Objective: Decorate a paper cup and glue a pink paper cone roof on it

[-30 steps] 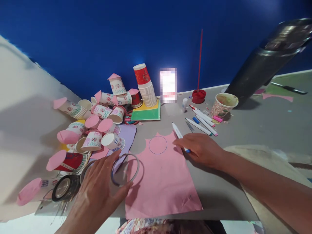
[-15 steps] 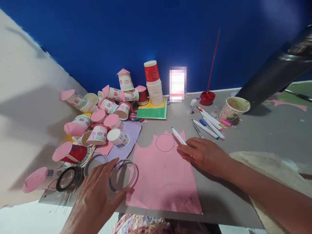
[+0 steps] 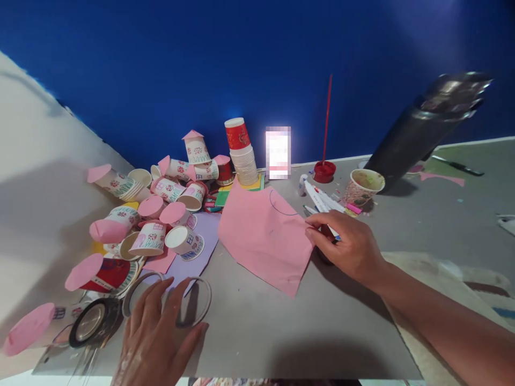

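Note:
My right hand [image 3: 348, 238] pinches the right edge of a sheet of pink paper [image 3: 261, 236], which is lifted and tilted above the table. A blue pen outline of a circle [image 3: 277, 206] shows near its upper right edge. A white marker [image 3: 317, 197] slants up from behind the right hand's fingers; whether they also hold it, I cannot tell. At the lower left, my left hand [image 3: 159, 327] has its fingers spread around a pale ring [image 3: 208, 300] lying on the table. Another ring [image 3: 131, 295] is partly hidden behind those fingers.
Left of the paper lie several decorated paper cups [image 3: 153, 238] with pink tops, and purple paper [image 3: 207, 241]. A cup stack [image 3: 243, 161] stands at the back. A roll of tape [image 3: 90, 321] is at lower left. To the right are a patterned cup [image 3: 364, 187] and a black bottle [image 3: 410, 139].
The pink paper, flat before, has been picked up by my right hand and its near edge swung away from me. My left hand has moved slightly down and left with the ring beside it.

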Tool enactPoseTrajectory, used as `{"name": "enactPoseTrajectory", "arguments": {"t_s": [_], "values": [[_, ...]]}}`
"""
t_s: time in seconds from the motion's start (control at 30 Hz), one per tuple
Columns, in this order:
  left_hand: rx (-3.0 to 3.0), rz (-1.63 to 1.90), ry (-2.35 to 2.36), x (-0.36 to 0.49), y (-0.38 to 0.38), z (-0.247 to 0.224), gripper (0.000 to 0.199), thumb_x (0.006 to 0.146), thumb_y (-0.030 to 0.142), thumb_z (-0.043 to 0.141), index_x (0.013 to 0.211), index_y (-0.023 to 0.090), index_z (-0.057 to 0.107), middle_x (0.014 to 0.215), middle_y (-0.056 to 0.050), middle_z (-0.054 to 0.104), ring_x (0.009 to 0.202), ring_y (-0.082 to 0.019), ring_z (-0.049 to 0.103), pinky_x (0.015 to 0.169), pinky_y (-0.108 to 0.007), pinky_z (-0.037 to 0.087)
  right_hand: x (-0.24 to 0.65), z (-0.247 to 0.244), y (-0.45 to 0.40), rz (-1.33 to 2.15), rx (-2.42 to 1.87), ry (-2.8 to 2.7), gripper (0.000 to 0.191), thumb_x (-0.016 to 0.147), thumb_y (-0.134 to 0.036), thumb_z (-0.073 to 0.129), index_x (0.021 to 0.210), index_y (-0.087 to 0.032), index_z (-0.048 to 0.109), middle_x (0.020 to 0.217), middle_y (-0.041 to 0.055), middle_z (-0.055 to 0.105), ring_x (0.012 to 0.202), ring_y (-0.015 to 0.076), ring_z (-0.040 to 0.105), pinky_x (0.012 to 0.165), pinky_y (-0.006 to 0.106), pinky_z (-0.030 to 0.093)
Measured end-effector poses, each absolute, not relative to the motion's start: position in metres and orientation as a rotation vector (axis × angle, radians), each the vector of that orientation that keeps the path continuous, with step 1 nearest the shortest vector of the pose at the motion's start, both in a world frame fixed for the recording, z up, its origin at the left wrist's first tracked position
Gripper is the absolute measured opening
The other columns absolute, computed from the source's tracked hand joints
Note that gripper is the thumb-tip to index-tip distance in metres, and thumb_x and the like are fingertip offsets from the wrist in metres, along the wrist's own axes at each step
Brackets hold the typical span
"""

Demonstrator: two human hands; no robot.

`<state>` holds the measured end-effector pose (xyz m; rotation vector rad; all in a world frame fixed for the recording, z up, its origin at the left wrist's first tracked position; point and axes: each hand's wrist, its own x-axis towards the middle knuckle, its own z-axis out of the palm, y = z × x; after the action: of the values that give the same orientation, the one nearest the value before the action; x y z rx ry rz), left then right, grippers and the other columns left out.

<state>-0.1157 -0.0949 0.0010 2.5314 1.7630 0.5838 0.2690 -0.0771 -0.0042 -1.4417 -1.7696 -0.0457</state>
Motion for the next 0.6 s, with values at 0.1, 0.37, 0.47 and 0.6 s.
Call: {"name": "enactPoseTrajectory", "arguments": {"t_s": [0.1,0.37,0.47,0.6], "values": [[2.096,0.901,1.733,-0.086,-0.092,0.003,0.057,0.087,0.052,0.069,0.139,0.030,0.059,0.140,-0.014,0.061,0.128,-0.039,0.060,0.106,-0.060,0.051,0.265,0.004,-0.079,-0.028,-1.372,-1.623,0.008,0.093,-0.017,0.065,0.094,-0.025,0.067,0.076,-0.0009,0.071,0.064,0.0163,0.064,0.068,0.029,0.051],[0.927,0.911,1.127,-0.008,-0.075,0.010,0.079,0.073,0.052,0.088,0.141,0.026,0.057,0.136,-0.017,0.071,0.121,-0.035,0.070,0.096,-0.048,0.060,0.264,0.013,-0.081,0.275,-1.400,-1.283,0.004,0.086,-0.026,0.070,0.090,-0.026,0.069,0.071,-0.0025,0.069,0.061,0.0163,0.064,0.055,0.027,0.052],[0.839,0.877,1.027,0.010,-0.067,0.014,0.061,0.074,0.043,0.089,0.127,0.020,0.068,0.122,-0.015,0.078,0.107,-0.031,0.076,0.090,-0.041,0.061,0.264,0.013,-0.082,0.336,-1.352,-1.394,0.001,0.087,-0.027,0.069,0.087,-0.025,0.069,0.072,-0.0018,0.070,0.063,0.0163,0.065,0.058,0.026,0.053],[0.765,0.912,1.080,0.007,-0.064,0.018,0.053,0.069,0.032,0.090,0.118,0.018,0.072,0.111,-0.013,0.082,0.100,-0.030,0.078,0.081,-0.036,0.063,0.266,0.012,-0.083,0.288,-1.292,-1.618,0.013,0.093,-0.033,0.066,0.103,-0.024,0.068,0.084,0.0015,0.075,0.067,0.0165,0.067,0.062,0.027,0.053]]}}
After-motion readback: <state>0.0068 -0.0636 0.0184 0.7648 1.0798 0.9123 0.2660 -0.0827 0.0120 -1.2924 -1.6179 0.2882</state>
